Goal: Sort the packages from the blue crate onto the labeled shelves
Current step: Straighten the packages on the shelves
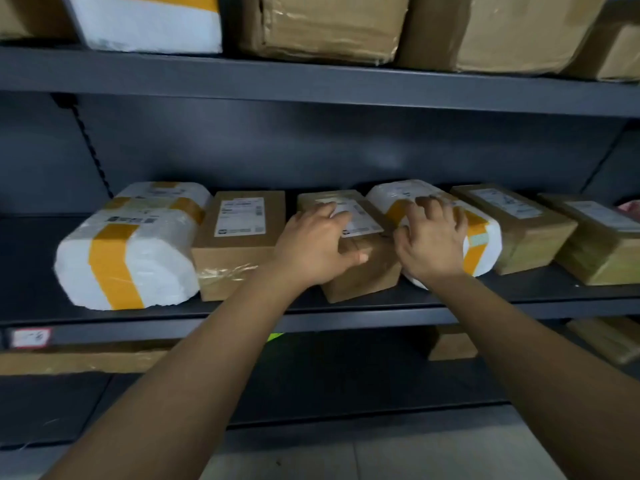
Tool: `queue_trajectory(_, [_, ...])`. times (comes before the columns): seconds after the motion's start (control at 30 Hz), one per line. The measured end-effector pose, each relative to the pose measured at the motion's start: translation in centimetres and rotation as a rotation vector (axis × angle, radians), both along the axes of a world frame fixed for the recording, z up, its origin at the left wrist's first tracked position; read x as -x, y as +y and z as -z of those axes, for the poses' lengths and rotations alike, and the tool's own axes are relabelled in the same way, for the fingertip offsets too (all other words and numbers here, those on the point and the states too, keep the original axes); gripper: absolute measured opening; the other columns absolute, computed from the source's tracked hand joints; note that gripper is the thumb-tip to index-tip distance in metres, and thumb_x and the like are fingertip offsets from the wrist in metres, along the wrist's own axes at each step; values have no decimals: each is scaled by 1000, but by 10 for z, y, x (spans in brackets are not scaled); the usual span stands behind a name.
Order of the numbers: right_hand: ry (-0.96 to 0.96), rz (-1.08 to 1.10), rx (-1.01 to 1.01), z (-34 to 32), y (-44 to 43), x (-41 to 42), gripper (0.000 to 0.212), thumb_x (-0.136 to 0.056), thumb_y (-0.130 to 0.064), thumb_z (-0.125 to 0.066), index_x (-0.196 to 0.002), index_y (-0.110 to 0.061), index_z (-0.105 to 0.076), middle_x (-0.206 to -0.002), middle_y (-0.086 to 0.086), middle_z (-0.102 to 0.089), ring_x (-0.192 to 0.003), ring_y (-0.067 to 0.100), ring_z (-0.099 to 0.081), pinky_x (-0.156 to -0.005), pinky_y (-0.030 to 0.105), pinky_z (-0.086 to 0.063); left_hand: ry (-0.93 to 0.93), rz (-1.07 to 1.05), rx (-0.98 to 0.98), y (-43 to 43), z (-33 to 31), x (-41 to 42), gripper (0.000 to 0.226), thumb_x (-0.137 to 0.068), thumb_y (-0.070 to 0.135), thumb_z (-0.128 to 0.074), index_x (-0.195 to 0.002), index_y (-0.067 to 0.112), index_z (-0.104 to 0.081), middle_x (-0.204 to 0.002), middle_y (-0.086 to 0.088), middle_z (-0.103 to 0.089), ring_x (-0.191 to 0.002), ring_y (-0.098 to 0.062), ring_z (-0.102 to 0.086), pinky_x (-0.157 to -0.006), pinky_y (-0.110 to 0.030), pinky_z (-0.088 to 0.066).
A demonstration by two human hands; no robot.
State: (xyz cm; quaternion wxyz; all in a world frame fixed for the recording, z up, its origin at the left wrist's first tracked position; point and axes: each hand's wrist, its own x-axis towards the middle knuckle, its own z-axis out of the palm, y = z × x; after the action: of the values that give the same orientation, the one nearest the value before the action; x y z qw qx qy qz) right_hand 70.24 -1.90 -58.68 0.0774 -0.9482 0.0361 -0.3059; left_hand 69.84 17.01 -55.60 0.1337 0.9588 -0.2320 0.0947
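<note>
The dark metal shelf (31,271) carries brown cardboard boxes (239,237) and white foam packages (138,265) with yellow tape, side by side.

Three shelves are seen. On the middle shelf (381,315) three white foam packages (128,261) (162,194) (481,233) are counted, two at its left end and one right of centre, beside four brown cardboard boxes (235,251) (367,268) (519,233) (595,247). On the upper shelf (311,81) one white foam package (149,26) and four brown cardboard boxes (31,15) (325,26) (495,29) (616,50) are counted; on the lower shelf (346,386), three more (79,356) (450,344) (606,341). One label tag (31,337) is fixed at the middle shelf's front edge. Two hands (311,247) (433,247) are seen.
</note>
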Motion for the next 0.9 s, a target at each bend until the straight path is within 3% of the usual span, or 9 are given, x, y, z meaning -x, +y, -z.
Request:
queue_trajectory(0.13, [297, 158, -8, 9, -50, -6, 64, -86, -40, -46, -145, -17, -34, -150, 13, -29, -144, 30, -14, -115, 54, -7, 67, -74, -155, -38, 16, -18, 88, -84, 65, -53, -153, 19, -20, -161, -5, -13, -146, -26, -15, -115, -44, -19])
queue_trajectory(0.2, [332, 113, -23, 14, -55, -11, 73, -85, -45, -53, -147, -17, -28, -150, 13, -28, -142, 31, -17, -116, 50, -9, 39, -93, -214, -39, 19, -23, 85, -84, 63, -55, -151, 21, -24, -159, -2, -21, -144, -23, -20, -113, -44, -21])
queue_trajectory(0.33, [205, 20, 49, 20, -47, -17, 79, -77, -53, -59, -143, -16, -36, -139, 12, -43, -129, 33, -35, -108, 43, -22, 86, -67, -231, -26, 16, -28, 85, -83, 53, -64, -151, 20, -25, -159, -2, -22, -144, -22, -21, -116, -38, -21])
queue_trajectory(0.43, [106, -3, 61, 22, -45, -12, 75, -72, -57, -53, -133, -14, -48, -130, 10, -54, -119, 33, -44, -103, 44, -27, 144, -64, -195, -14, 13, -27, 85, -83, 42, -70, -152, 21, -24, -160, -1, -18, -145, -20, -19, -115, -31, -17])
queue_trajectory(0.6, [-105, -82, -5, 35, -34, 1, 64, -64, -54, -51, -109, -12, -65, -107, 12, -64, -99, 36, -54, -94, 47, -39, 217, -88, -173, -3, 10, -27, 84, -84, 33, -72, -152, 25, -24, -157, 3, -25, -137, -21, -33, -108, -32, -30])
queue_trajectory(0.73, [-105, -118, -9, 39, -33, 2, 59, -63, -48, -61, -109, -11, -66, -110, 12, -65, -99, 36, -56, -95, 47, -40, 233, -88, -194, 4, 8, -29, 86, -80, 33, -76, -150, 27, -27, -151, -1, -38, -129, -23, -43, -104, -34, -38])
queue_trajectory(0.9, [-87, -135, 4, 37, -33, 5, 57, -64, -48, -65, -109, -13, -67, -109, 9, -65, -100, 35, -56, -94, 48, -40, 220, -84, -188, 8, 11, -27, 85, -83, 30, -73, -151, 26, -23, -157, 2, -26, -135, -23, -36, -108, -35, -34])
